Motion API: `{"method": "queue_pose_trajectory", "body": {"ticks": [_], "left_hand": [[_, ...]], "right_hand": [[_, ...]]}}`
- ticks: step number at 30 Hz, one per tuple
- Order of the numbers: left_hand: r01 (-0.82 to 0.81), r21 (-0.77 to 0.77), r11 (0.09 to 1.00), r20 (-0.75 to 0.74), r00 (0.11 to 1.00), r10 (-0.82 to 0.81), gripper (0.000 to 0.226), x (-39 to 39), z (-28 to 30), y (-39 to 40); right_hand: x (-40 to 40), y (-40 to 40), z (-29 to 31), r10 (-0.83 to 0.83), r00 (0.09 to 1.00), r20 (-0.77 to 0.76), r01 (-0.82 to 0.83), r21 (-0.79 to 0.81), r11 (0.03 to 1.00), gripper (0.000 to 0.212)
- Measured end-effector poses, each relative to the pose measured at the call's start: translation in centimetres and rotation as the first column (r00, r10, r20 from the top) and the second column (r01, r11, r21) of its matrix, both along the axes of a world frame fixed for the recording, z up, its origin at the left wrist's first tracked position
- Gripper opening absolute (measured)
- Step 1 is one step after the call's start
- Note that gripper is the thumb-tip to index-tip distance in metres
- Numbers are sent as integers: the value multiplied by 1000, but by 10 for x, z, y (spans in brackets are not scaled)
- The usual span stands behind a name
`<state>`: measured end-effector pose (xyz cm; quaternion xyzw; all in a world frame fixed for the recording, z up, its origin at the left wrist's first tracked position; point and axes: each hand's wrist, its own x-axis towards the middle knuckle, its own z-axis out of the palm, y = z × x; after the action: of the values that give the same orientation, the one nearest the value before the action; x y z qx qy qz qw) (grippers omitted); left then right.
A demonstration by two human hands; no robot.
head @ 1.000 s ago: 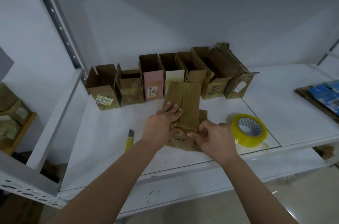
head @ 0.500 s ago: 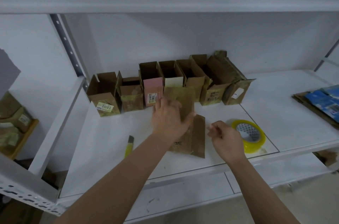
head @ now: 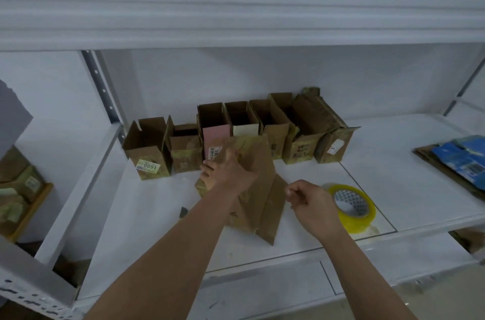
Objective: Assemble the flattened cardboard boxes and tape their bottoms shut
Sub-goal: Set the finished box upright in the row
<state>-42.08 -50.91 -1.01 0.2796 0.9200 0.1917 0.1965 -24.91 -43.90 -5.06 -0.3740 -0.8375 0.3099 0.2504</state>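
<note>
On the white shelf (head: 147, 214), a brown box (head: 258, 188) lies on its side near the front edge, its flaps pointing toward the person. The left hand (head: 225, 172) lies on top of the box with fingers spread flat, pressing it down. The right hand (head: 308, 201) hovers just right of the box flaps, touching nothing, its fingers loosely curled and empty. Just behind that hand, near the front edge, a tape roll (head: 353, 207) of yellowish clear tape lies flat on the shelf. A cutter (head: 183, 212) peeks out from under the left forearm, mostly hidden.

Along the back wall stands a row of boxes (head: 262, 133), upright with tops open; the leftmost (head: 148, 149) carries a yellow label, one in the middle has a pink front (head: 214, 138), and the rightmost one leans over. At the right edge of the shelf lies a blue packet (head: 459, 157) on flat cardboard.
</note>
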Motion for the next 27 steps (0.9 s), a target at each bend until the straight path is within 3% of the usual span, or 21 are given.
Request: {"method": "queue_pose_trajectory", "body": {"ticks": [3, 4, 6, 7, 9, 11, 13, 15, 17, 18, 20, 22, 23, 25, 27], "left_hand": [[75, 42, 996, -3, 997, -75, 104, 0, 3, -7], [147, 56, 988, -21, 989, -146, 102, 0, 4, -10], [341, 47, 939, -104, 937, -335, 99, 0, 8, -16], [455, 27, 890, -152, 882, -446, 97, -2, 12, -19], [669, -6, 743, -188, 729, -658, 92, -6, 26, -25], [792, -6, 610, -157, 602, -783, 85, -10, 39, -31], [844, -1, 537, -142, 531, -835, 79, -13, 49, -35], [867, -21, 498, -168, 488, -856, 76, -15, 52, -37], [857, -49, 513, -286, 481, -829, 73, -15, 48, -40], [823, -21, 568, -369, 521, -770, 69, -16, 45, -42], [667, 197, 719, -471, 707, -527, 55, -16, 38, -47], [488, 438, 755, -331, 869, -369, 39, -11, 35, -51], [425, 513, 745, -161, 901, -403, 36, -5, 33, -53], [286, 618, 732, 237, 821, -520, 40, 9, 28, -56], [119, 662, 740, 453, 723, -521, 41, 14, 21, -60]], "right_hand": [[-2, -6, 16, 24, 999, -24, -22, 75, 997, 6], [-2, -7, 22, 39, 998, -45, -34, 108, 994, 9], [0, -8, 38, 111, 992, -57, -100, 163, 981, 25], [1, -6, 46, 151, 988, 9, -150, 204, 967, 39], [3, -2, 59, 185, 932, 313, -275, 275, 921, 80], [8, 0, 67, 219, 810, 544, -383, 208, 900, 112], [13, -1, 71, 276, 748, 603, -424, 114, 899, 124], [14, -3, 71, 263, 747, 610, -425, 134, 895, 123], [11, -7, 69, 162, 790, 591, -356, 228, 906, 117], [9, -9, 67, 87, 823, 561, -282, 270, 921, 113], [4, -13, 63, -68, 873, 483, -87, 292, 953, 106], [-2, -18, 62, -175, 887, 427, 73, 243, 967, 101], [-6, -21, 62, -209, 888, 410, 122, 230, 966, 99], [-12, -24, 64, -211, 901, 378, 152, 182, 972, 87], [-17, -24, 64, -119, 932, 343, 96, 82, 992, 66]]}}
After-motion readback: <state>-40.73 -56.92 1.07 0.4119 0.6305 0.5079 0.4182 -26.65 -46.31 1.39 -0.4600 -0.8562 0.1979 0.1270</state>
